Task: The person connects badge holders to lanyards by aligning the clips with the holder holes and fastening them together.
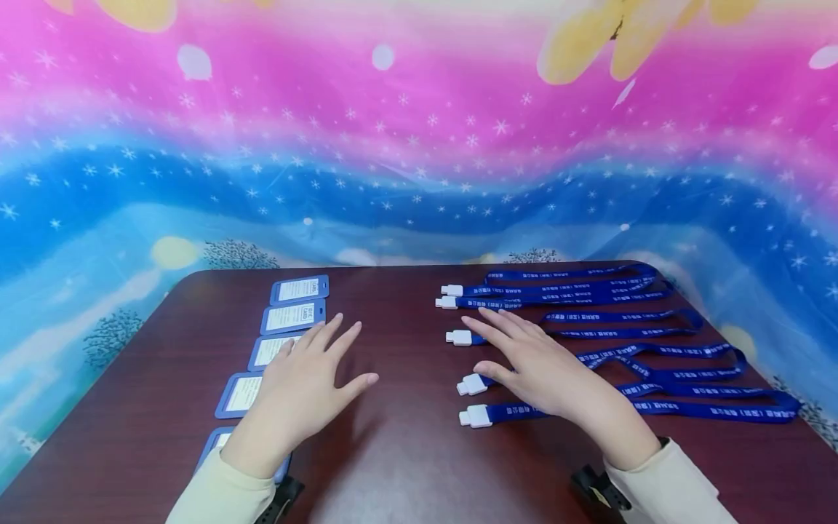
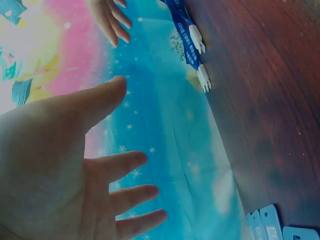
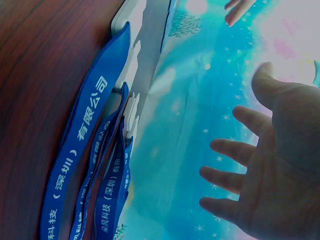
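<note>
Five badges point(image 1: 265, 352) lie apart from five straps point(image 1: 622, 333)

Fingers spread, holding nothing, the left hand point(image 1: 304, 389) hovers above the badges, running near to far on the surface's point(image 1: 406, 437) left; the right hand point(image 1: 533, 360) likewise above the straps, right. No badge looks joined yet; all are left.

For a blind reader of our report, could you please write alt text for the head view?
A person's left hand and right hand, fingers extended, hover above a dark reddish-brown table, the left by a column of five blue card holders, the right over blue lanyards with five white end pieces. Behind is a pink and blue backdrop with snowflakes.
</note>
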Available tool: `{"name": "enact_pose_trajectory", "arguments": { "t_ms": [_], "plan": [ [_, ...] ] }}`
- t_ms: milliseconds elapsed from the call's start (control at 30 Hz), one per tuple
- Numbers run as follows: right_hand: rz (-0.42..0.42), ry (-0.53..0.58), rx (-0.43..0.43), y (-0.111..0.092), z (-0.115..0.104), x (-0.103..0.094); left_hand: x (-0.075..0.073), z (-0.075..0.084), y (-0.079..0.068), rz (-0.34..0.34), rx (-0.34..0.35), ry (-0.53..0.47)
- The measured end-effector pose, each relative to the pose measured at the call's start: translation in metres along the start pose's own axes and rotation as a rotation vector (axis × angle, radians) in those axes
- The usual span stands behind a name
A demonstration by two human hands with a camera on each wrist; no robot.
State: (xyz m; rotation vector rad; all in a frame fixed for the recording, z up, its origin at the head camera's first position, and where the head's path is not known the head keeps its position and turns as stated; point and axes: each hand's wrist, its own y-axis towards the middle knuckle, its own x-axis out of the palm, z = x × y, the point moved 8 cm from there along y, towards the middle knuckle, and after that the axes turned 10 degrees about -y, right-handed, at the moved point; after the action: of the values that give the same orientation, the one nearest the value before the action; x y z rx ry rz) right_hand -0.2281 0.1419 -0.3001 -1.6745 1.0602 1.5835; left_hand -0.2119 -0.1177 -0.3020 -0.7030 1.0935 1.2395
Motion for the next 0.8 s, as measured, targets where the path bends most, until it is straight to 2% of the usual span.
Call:
{"name": "enact_pose_trajectory", "arguments": {
  "t_ms": [167,500,600,800],
  "plan": [
    [-0.009,0.009,-0.009,0.002,-0.006,-0.001,0.001,-0.001,-0.001,-0.026,0.003,0.012],
    [-0.201,0.053,0.116,-0.007,-0.010,0.006,0.002,-0.015,-0.015,-0.071,0.000,0.045],
    [-0.222,0.054,0.102,-0.007,-0.016,0.007,0.000,-0.021,-0.019,-0.051,0.011,0.058],
    [-0.203,0.046,0.014,-0.006,-0.027,0.011,-0.009,-0.029,-0.029,0.029,0.057,0.097]
  ]
}}
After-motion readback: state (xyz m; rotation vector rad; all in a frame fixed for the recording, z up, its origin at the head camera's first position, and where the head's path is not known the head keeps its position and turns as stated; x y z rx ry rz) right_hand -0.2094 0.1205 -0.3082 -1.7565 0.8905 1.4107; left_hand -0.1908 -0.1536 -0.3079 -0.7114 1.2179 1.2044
